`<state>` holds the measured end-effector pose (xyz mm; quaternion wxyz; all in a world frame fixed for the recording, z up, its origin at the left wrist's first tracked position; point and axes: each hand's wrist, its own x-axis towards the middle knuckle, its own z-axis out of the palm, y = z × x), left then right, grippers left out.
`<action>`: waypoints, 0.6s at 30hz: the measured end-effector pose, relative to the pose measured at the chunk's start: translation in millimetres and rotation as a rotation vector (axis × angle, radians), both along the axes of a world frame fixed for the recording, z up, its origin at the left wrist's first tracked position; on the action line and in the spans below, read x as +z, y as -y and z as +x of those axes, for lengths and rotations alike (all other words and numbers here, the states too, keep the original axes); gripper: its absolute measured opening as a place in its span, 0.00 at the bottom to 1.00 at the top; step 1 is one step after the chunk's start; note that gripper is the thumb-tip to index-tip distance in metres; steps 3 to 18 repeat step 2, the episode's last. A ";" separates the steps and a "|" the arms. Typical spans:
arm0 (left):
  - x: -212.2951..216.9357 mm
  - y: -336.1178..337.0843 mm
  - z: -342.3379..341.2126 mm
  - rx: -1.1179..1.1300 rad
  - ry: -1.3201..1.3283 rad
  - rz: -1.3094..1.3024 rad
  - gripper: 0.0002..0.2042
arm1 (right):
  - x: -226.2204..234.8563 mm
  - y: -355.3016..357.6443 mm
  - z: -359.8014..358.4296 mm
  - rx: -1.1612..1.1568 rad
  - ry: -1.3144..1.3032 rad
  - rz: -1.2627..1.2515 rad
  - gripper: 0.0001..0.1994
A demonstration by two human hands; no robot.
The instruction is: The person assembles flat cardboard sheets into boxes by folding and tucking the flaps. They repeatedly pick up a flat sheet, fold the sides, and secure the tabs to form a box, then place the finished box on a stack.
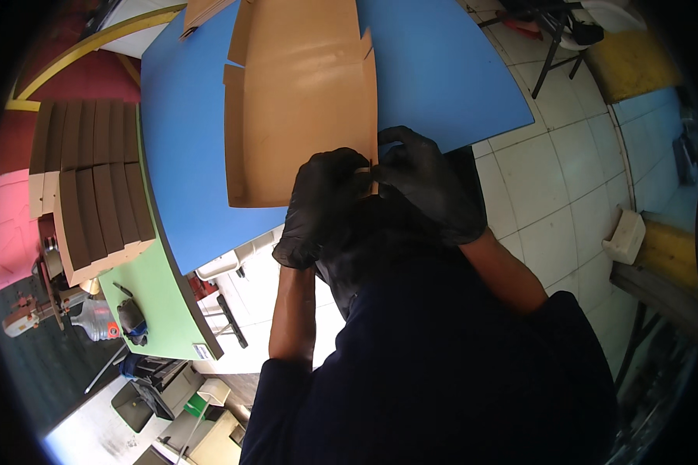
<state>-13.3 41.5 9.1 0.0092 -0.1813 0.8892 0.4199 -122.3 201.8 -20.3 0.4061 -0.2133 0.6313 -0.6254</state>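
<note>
A brown cardboard box [302, 116] lies opened out on the blue table [190, 155], its low side walls folded up and its lid part stretching away from me. Both my hands wear black gloves and meet at the box's near right corner. My left hand [318, 198] is closed on the near wall beside that corner. From the right side, my right hand [430, 182] pinches the corner flap, its index finger bent along the outside of the right wall. The fingers cover most of the corner itself.
Folded brown boxes [93, 186] stand stacked in two rows on a green table [159, 302] to the left. More flat cardboard [202, 15] lies at the blue table's far left. A dark computer mouse-like object [132, 319] sits near the green table's edge. A folding chair [554, 46] stands far right.
</note>
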 end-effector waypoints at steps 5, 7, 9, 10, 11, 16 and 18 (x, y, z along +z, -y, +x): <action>6.5 4.5 -1.4 0.027 0.021 0.059 0.07 | -2.5 8.2 -4.3 0.016 0.038 0.027 0.24; 6.5 4.5 -1.4 0.027 0.021 0.059 0.07 | -2.5 8.2 -4.3 0.016 0.038 0.027 0.24; 6.5 4.5 -1.4 0.027 0.021 0.059 0.07 | -2.5 8.2 -4.3 0.016 0.038 0.027 0.24; 6.5 4.5 -1.4 0.027 0.021 0.059 0.07 | -2.5 8.2 -4.3 0.016 0.038 0.027 0.24; 6.5 4.5 -1.4 0.027 0.021 0.059 0.07 | -2.5 8.2 -4.3 0.016 0.038 0.027 0.24; 6.5 4.5 -1.4 0.027 0.021 0.059 0.07 | -2.5 8.2 -4.3 0.016 0.038 0.027 0.24; 6.5 4.5 -1.4 0.027 0.021 0.059 0.07 | -2.5 8.2 -4.3 0.016 0.038 0.027 0.24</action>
